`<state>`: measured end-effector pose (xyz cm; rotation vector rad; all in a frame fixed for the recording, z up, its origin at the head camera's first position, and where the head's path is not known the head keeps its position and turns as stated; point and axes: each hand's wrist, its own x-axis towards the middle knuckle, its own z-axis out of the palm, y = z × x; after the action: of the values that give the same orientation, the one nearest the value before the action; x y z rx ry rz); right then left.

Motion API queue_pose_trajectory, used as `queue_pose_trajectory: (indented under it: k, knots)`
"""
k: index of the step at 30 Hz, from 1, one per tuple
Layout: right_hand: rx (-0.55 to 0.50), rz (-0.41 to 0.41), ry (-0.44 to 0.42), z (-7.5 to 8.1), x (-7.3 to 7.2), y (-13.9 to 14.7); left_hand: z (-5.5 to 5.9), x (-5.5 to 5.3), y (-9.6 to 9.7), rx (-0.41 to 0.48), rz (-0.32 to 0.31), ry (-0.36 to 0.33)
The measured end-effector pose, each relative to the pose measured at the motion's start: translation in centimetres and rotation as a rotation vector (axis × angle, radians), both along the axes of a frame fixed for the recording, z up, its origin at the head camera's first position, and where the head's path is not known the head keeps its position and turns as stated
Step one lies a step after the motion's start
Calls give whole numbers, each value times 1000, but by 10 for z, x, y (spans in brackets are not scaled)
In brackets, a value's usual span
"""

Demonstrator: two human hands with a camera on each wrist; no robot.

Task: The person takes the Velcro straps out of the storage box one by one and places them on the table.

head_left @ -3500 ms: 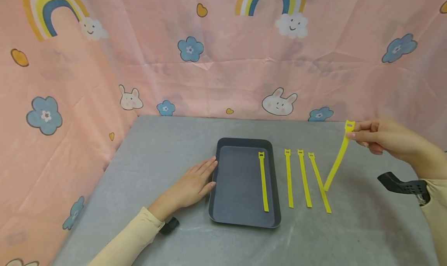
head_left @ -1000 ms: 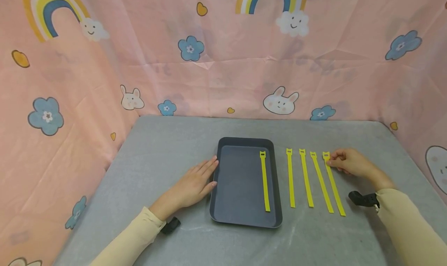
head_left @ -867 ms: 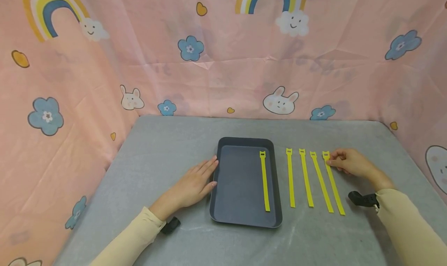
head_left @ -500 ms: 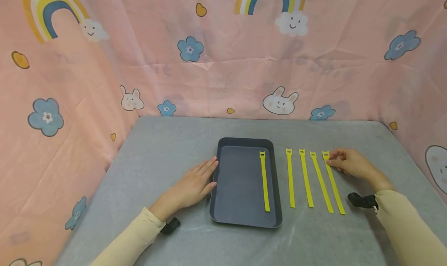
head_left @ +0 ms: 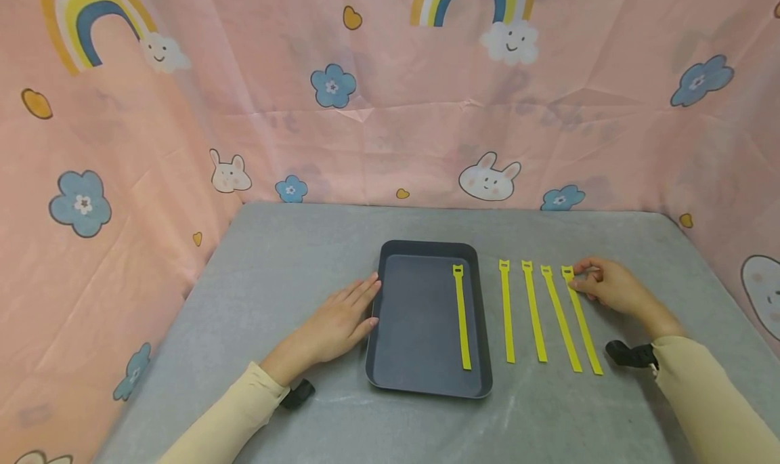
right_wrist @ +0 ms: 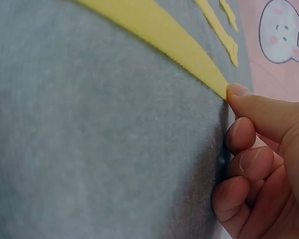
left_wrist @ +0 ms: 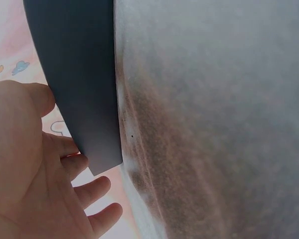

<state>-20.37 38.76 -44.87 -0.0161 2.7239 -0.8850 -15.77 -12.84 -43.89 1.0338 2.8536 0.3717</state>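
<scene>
A dark grey rectangular tray (head_left: 405, 315) lies on the table, with one yellow hook-and-loop cable tie (head_left: 462, 325) along the right part of its floor. My left hand (head_left: 332, 325) rests its extended fingers against the tray's left side; the left wrist view shows them along the dark tray wall (left_wrist: 79, 74). Right of the tray, three similar ties (head_left: 534, 315) lie side by side. My right hand (head_left: 615, 288) pinches the slotted head end of the rightmost tie (head_left: 586, 328), which slants along the table. In the right wrist view, the thumb covers that tie's end (right_wrist: 189, 50).
A grey cloth covers the table (head_left: 292, 247). Behind and on the left hangs a pink curtain (head_left: 390, 145) printed with rainbows, flowers and rabbits. Black wrist cameras (head_left: 630, 354) sit at both cuffs.
My right hand has come down and left, lowering the raised tie beside the other three. Over the last second it has stayed almost still at that tie's head. My left hand keeps its place.
</scene>
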Motion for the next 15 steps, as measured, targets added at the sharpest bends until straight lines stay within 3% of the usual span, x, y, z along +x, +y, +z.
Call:
queue_pose_trajectory:
  k: [15]
  knots:
    - [9, -9, 36, 5, 0, -3, -1, -1, 0, -5, 1, -6]
